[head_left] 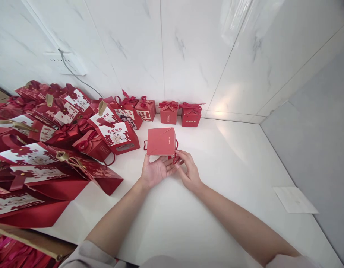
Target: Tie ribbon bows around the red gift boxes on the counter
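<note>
A small red gift box (161,141) with a flat closed lid sits on the white surface in front of me. My left hand (155,170) lies palm up at the box's near edge, fingers under or against it. My right hand (188,169) pinches a red ribbon (176,159) that hangs at the box's right near corner. A loop of the same red ribbon shows at the box's left side.
A heap of red gift bags (49,149) with gold handles fills the left. Several small red boxes tied with bows (168,111) stand along the marble wall. A white paper (295,200) lies at the right. A socket with a cable (67,64) is on the wall.
</note>
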{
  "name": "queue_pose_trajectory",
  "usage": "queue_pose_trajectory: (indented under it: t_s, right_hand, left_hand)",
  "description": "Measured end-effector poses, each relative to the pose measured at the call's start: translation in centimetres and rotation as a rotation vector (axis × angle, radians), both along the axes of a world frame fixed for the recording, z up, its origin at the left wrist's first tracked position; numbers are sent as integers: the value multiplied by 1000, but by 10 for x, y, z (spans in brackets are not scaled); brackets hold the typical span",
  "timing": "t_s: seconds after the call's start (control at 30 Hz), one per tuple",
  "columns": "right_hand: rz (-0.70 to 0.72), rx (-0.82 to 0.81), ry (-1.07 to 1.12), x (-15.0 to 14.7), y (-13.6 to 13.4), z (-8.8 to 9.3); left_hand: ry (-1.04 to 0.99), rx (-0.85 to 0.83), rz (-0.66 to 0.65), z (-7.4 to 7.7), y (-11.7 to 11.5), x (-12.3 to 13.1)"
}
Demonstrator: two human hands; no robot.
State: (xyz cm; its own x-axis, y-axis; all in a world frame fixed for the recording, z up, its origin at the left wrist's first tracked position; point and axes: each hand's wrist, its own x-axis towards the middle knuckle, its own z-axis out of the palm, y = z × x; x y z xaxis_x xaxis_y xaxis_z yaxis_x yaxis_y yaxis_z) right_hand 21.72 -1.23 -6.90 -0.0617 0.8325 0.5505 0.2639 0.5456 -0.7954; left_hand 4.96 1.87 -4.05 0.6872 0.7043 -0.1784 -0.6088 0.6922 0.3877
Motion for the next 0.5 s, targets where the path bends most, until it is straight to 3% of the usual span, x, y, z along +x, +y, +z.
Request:
queue_pose_trajectory:
  t_s: [0.2,0.33,0.5]
  right_hand:
    - [34,-52,26,2,0,1]
    - [-89,-175,124,4,4,0]
    - [-204,-338,315,5,10,-4]
  left_hand:
    - [65,144,156,6,2,-6]
    - [356,340,368,1,7,-19]
    - [661,604,519,2,11,-21]
